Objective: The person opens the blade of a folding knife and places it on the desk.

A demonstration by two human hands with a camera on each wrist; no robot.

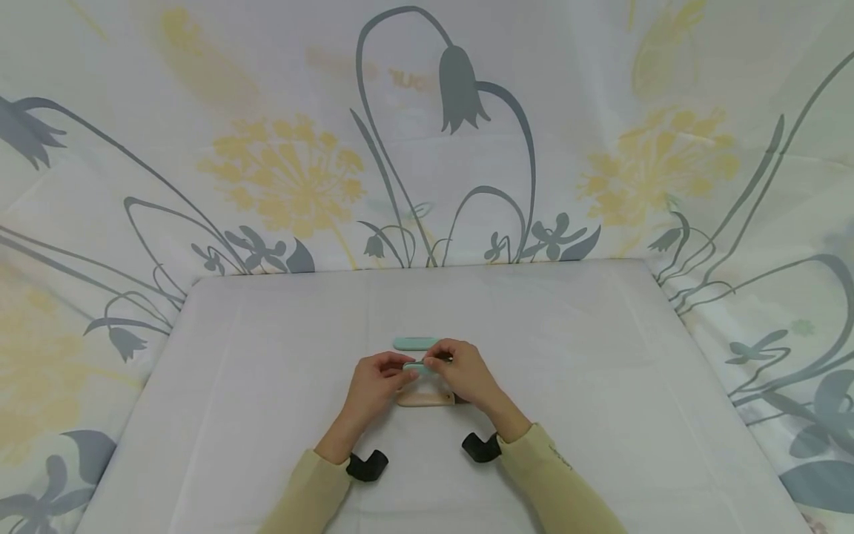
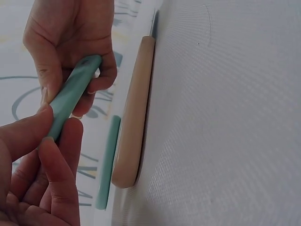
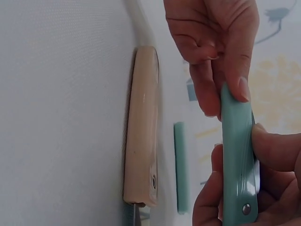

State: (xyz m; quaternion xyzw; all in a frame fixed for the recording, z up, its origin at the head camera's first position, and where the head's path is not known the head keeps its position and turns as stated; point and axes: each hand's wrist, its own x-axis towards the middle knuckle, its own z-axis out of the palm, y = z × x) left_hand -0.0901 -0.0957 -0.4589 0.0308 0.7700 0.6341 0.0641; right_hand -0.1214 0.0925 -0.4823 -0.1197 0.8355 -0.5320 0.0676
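A teal folding knife [image 3: 233, 150] with a rivet near one end is held in the air between both hands. Thumb and fingers of the left hand [image 1: 373, 382] pinch one end. The right hand [image 1: 469, 374] grips the riveted end, its thumb beside a metal blade edge showing along the handle's side. How far the blade stands out is hard to see. Below the hands lies a knife with a beige handle [image 2: 134, 117], its blade [image 2: 154, 22] pointing right in the head view. Behind them rests another slim teal piece [image 1: 414, 343], partly hidden by the right hand.
A white cloth covers the table [image 1: 280, 326]. Flower-patterned fabric [image 1: 293, 170] rises behind it and at both sides. Black wrist-worn devices [image 1: 368, 466] sit at both sleeve cuffs, close above the tabletop.
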